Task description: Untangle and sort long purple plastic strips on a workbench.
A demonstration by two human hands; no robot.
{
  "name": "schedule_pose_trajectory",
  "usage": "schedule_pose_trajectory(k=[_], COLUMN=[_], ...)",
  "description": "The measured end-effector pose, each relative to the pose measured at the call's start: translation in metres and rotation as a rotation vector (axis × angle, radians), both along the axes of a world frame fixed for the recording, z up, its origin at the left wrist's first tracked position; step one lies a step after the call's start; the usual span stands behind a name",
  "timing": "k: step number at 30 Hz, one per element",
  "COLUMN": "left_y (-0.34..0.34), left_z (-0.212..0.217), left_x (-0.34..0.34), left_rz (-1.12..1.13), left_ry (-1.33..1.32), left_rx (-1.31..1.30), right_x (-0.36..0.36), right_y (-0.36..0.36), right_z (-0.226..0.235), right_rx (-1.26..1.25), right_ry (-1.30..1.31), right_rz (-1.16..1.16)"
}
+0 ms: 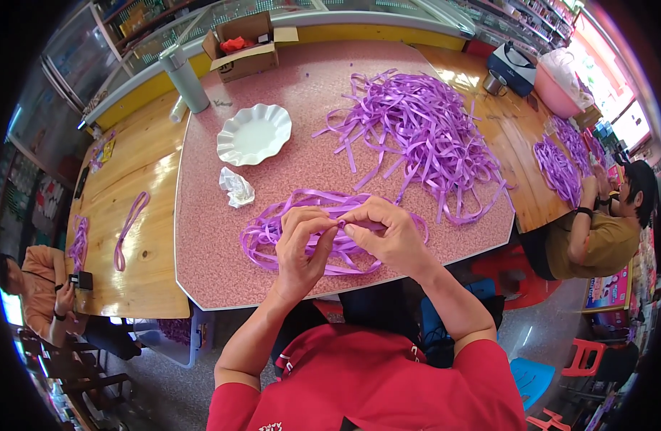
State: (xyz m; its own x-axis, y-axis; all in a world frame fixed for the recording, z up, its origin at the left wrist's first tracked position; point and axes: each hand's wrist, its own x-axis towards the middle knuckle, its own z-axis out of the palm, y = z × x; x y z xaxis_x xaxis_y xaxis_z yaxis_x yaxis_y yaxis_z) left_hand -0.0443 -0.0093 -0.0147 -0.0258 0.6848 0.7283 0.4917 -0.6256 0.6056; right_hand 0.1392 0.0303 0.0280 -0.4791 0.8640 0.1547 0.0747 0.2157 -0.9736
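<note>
Above the near part of the pink speckled table [208, 215], my left hand [302, 248] and my right hand [388, 233] meet fingertip to fingertip. Both are closed in a pinch on a purple ribbon [341, 224], with a small dark bit of it showing between the thumbs. Beneath my hands lies a loose coil of purple ribbons [262, 241], partly covered by them. Farther off to the right spreads a large tangled heap of purple ribbons [424, 136].
A white scalloped dish [253, 134], crumpled tissue [237, 188], grey-green flask [187, 79] and open cardboard box [248, 57] stand beyond my left hand. One person [47, 287] sits at the left holding a small black device; another [603, 230] sits at the right beside more purple ribbons [558, 169].
</note>
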Motion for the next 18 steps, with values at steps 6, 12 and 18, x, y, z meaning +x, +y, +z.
schedule_pose_trajectory(k=[6, 12, 18], left_y=[-0.0014, -0.0004, -0.001], left_z=[0.0034, 0.0031, 0.0034], left_x=[0.0022, 0.0039, 0.0084], left_rz=[-0.004, 0.007, 0.017], left_ry=[0.015, 0.063, 0.059], left_rx=[-0.004, 0.036, 0.043], right_x=[0.0043, 0.0076, 0.01], right_y=[-0.0014, -0.002, -0.0012], right_z=[0.0062, 0.0073, 0.0026], right_rx=[0.189, 0.208, -0.066], right_ry=[-0.187, -0.156, -0.082], right_rz=[-0.053, -0.018, 0.04])
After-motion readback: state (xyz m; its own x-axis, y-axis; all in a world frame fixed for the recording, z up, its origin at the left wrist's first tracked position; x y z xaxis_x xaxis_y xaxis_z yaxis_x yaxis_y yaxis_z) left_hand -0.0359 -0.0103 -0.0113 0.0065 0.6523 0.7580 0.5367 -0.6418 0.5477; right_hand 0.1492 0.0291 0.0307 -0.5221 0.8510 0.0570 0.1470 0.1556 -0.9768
